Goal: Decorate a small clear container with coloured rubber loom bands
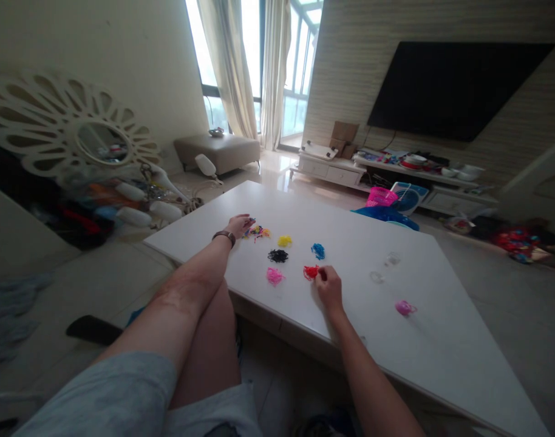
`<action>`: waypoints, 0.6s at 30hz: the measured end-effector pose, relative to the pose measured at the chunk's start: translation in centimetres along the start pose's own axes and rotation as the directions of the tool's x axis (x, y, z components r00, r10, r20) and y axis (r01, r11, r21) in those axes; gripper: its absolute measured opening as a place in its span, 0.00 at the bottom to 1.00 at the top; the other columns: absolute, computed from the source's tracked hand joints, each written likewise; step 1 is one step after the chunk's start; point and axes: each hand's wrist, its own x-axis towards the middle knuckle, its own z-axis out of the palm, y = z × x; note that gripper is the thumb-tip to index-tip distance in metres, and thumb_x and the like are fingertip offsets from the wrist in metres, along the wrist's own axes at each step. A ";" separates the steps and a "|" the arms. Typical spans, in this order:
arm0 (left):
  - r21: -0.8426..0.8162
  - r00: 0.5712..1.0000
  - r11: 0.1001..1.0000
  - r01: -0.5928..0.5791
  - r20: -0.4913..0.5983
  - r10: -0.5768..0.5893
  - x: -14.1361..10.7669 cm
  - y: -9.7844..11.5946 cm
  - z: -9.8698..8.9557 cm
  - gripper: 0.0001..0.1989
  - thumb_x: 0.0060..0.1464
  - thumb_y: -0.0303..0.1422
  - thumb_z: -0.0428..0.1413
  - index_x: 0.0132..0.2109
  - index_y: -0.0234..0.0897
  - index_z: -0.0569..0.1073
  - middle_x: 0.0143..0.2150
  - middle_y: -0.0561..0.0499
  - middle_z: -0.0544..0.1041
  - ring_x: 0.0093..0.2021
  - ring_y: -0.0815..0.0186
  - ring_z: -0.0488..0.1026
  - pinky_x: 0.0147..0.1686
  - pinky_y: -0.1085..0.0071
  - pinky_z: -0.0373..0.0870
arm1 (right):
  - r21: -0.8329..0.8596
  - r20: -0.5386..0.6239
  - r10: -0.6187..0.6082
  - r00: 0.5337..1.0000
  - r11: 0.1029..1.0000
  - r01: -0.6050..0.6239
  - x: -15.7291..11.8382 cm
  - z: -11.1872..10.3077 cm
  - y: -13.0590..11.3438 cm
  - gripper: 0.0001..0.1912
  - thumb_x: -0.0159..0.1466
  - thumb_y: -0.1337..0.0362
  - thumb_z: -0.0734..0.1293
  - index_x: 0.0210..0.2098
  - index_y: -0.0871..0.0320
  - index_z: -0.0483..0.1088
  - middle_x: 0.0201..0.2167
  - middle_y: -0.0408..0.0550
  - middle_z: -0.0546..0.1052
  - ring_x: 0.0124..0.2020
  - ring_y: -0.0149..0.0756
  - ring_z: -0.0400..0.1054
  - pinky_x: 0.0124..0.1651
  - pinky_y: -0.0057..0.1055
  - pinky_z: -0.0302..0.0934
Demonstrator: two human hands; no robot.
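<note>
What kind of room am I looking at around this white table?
Probably a living room in a home: a large dark television hangs on the wall, long curtains frame the windows, and a padded bench stands near them.

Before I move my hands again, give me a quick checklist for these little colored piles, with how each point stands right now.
1. Yellow pile, black pile, pink pile, blue pile and red pile lie apart from each other: ok.
2. Mixed pile is down to one color: not ok, several colors show in it.
3. Left hand is beside the mixed pile: ok.
4. Right hand is at the red pile: ok, its fingers are at the near right edge.
5. Right fingertips are free of pieces: cannot tell, the view is too small.
6. Pink object on the right is well away from the piles: ok.
</note>
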 end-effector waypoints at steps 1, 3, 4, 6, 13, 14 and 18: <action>-0.013 1.000 1.000 0.026 0.003 -0.026 -0.1 0.1 0.0 0.15 0.51 0.15 0.55 0.45 0.32 0.72 0.33 0.47 0.75 0.35 0.69 0.78 0.42 0.73 0.78 | 0.000 -0.004 0.001 1.000 1.000 -0.001 0.0 0.0 0.0 0.05 0.60 0.67 0.60 0.30 0.56 0.67 0.30 0.47 0.72 0.31 0.38 0.64 0.39 0.34 0.61; -0.034 0.998 0.997 0.069 0.011 -0.069 -0.3 0.2 0.0 0.17 0.50 0.14 0.53 0.46 0.31 0.73 0.34 0.46 0.75 0.36 0.68 0.78 0.43 0.73 0.79 | 0.003 -0.015 0.005 1.000 1.000 -0.005 0.1 0.0 0.1 0.05 0.60 0.68 0.60 0.30 0.55 0.67 0.30 0.47 0.72 0.31 0.38 0.64 0.39 0.34 0.61; -0.045 0.996 0.995 0.084 0.016 -0.084 -0.5 0.3 0.1 0.18 0.50 0.14 0.51 0.47 0.31 0.74 0.34 0.45 0.75 0.36 0.67 0.78 0.44 0.72 0.79 | 0.006 -0.019 0.007 1.000 1.000 -0.007 0.1 0.0 0.1 0.05 0.60 0.68 0.60 0.30 0.55 0.67 0.30 0.47 0.72 0.32 0.38 0.65 0.39 0.34 0.61; -0.061 0.994 0.992 0.108 0.032 -0.106 -0.7 0.4 0.3 0.20 0.49 0.13 0.49 0.46 0.31 0.74 0.34 0.44 0.75 0.36 0.65 0.78 0.44 0.70 0.80 | 0.011 -0.022 0.008 1.000 1.000 -0.008 0.0 0.0 0.2 0.05 0.60 0.68 0.59 0.30 0.55 0.66 0.30 0.46 0.72 0.32 0.39 0.65 0.39 0.34 0.61; -0.036 0.978 0.986 0.165 0.133 -0.158 -0.7 0.6 0.7 0.11 0.54 0.17 0.49 0.38 0.29 0.75 0.34 0.41 0.75 0.35 0.64 0.78 0.42 0.71 0.79 | -0.001 -0.016 0.027 1.000 1.000 -0.027 -0.1 0.1 0.2 0.05 0.59 0.69 0.59 0.30 0.55 0.65 0.29 0.45 0.70 0.31 0.38 0.64 0.38 0.34 0.60; -0.025 0.975 0.986 0.167 0.150 -0.161 -0.8 0.6 0.8 0.10 0.55 0.18 0.50 0.37 0.30 0.75 0.33 0.42 0.75 0.34 0.65 0.78 0.41 0.71 0.79 | -0.008 -0.018 0.029 0.999 1.000 -0.029 -0.1 0.1 0.2 0.05 0.59 0.69 0.59 0.30 0.55 0.65 0.29 0.45 0.70 0.31 0.38 0.64 0.38 0.34 0.60; 0.050 0.956 0.983 0.175 0.230 -0.181 -1.5 0.6 1.4 0.06 0.56 0.18 0.55 0.36 0.31 0.75 0.30 0.47 0.75 0.30 0.71 0.76 0.38 0.77 0.78 | -0.036 -0.036 0.030 0.999 0.999 -0.031 -0.1 0.3 0.3 0.05 0.59 0.69 0.59 0.30 0.55 0.66 0.29 0.46 0.71 0.30 0.38 0.64 0.37 0.33 0.59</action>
